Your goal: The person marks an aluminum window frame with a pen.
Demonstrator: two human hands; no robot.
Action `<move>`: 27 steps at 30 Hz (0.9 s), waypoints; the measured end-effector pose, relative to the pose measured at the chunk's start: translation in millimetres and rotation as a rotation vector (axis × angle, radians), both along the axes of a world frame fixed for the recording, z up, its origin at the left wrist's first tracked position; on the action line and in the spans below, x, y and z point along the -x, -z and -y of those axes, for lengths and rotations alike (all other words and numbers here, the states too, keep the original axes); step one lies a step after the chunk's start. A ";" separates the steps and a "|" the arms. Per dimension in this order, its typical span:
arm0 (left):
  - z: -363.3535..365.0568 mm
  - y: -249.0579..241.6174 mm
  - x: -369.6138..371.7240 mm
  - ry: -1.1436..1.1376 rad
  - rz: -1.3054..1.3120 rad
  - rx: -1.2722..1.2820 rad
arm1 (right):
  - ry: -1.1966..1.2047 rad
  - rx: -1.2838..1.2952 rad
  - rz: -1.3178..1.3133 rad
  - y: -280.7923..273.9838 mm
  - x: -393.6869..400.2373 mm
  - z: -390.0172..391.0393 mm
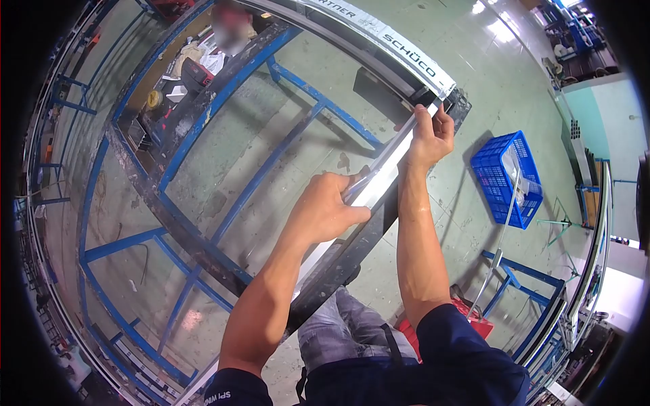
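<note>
From the head camera, looking down, both bare hands are on a long silvery metal strip (379, 179) that lies along the near edge of a dark, paint-worn frame rail (352, 254). The strip runs diagonally from the lower left up to the frame's far corner, where it meets a cross profile wrapped in white film printed with the word SCHÜCO (399, 47).

The left hand (328, 206) is closed around the strip about midway along its visible length: thumb lying along the near side, fingers curled over the top, so the strip passes through the fist and comes out bright on the upper side. The right hand (430, 132) sits farther up, just short of the corner, fingers pinched on the strip's top end with the thumb behind it (the very tip of the strip shows above the fingertips). Between the two hands a short shining stretch of the strip is bare.

The rail sits on a blue steel trestle (271, 155) whose bars show beneath the open frame, with pale green floor visible through it. To the right of the right forearm the floor is open as far as a blue plastic crate (501, 176), well apart from the hands. A red box (474, 325) stands near the person's legs, and blue racking (535, 298) closes the lower right side.
</note>
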State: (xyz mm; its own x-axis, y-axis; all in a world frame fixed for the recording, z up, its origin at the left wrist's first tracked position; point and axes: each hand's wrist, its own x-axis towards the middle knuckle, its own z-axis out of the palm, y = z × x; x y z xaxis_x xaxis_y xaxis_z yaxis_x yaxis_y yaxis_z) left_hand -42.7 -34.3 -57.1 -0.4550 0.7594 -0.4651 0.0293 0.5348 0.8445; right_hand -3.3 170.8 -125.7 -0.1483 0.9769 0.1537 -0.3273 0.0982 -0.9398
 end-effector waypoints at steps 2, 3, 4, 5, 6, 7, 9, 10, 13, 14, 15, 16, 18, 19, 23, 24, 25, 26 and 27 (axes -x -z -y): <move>0.2 2.7 0.0 0.003 -0.003 -0.004 | 0.000 0.003 0.010 0.0 -0.2 -0.4; 0.2 2.9 0.1 0.002 0.001 -0.012 | 0.004 0.001 0.004 0.2 0.4 -0.6; 0.4 3.0 0.1 0.001 0.006 -0.019 | 0.009 0.000 -0.001 0.7 1.0 -0.5; 0.3 3.2 -0.1 -0.001 0.012 -0.027 | 0.014 -0.002 -0.006 0.4 1.2 -0.2; 0.0 3.3 0.0 0.003 0.010 -0.024 | 0.015 -0.004 -0.007 -0.3 1.0 -0.2; -0.1 3.4 0.1 0.007 0.009 -0.021 | 0.015 -0.005 -0.007 -1.2 1.0 0.0; 0.3 3.0 0.6 0.007 0.011 -0.009 | 0.012 -0.004 -0.012 -0.7 1.8 0.5; 0.2 1.8 0.7 0.005 0.015 0.000 | 0.010 0.000 -0.018 0.3 1.8 -0.2; 1.1 2.2 0.6 -0.003 0.012 0.005 | 0.009 0.003 -0.021 3.0 2.3 -1.6; 1.4 2.5 0.7 -0.004 0.008 0.001 | 0.009 0.006 -0.018 3.3 2.5 -1.9; 1.7 2.8 0.8 -0.008 0.013 0.002 | 0.009 0.008 -0.016 3.8 3.0 -2.1; 1.7 3.1 0.7 -0.010 0.018 0.001 | 0.019 0.004 -0.003 4.4 3.0 -2.2; 1.6 3.0 0.8 -0.012 0.028 -0.002 | 0.008 -0.003 -0.003 4.2 2.2 -2.5; 1.6 2.0 1.1 -0.013 0.033 -0.004 | 0.003 -0.005 -0.004 4.3 1.7 -2.7; 0.7 -3.7 2.1 -0.004 0.032 0.032 | 0.002 -0.006 -0.015 4.3 2.2 -2.3; 0.6 -3.1 2.0 -0.014 0.041 0.024 | 0.002 -0.003 -0.009 4.0 1.9 -2.1; 0.8 -1.1 1.7 -0.022 0.052 0.015 | 0.004 0.000 -0.004 3.6 1.4 -2.4; 0.5 1.2 1.4 -0.028 0.063 0.007 | -0.006 0.013 -0.002 1.7 1.0 -2.0; 0.3 3.8 1.2 -0.033 0.055 -0.009 | -0.014 0.026 0.002 0.2 0.1 -1.2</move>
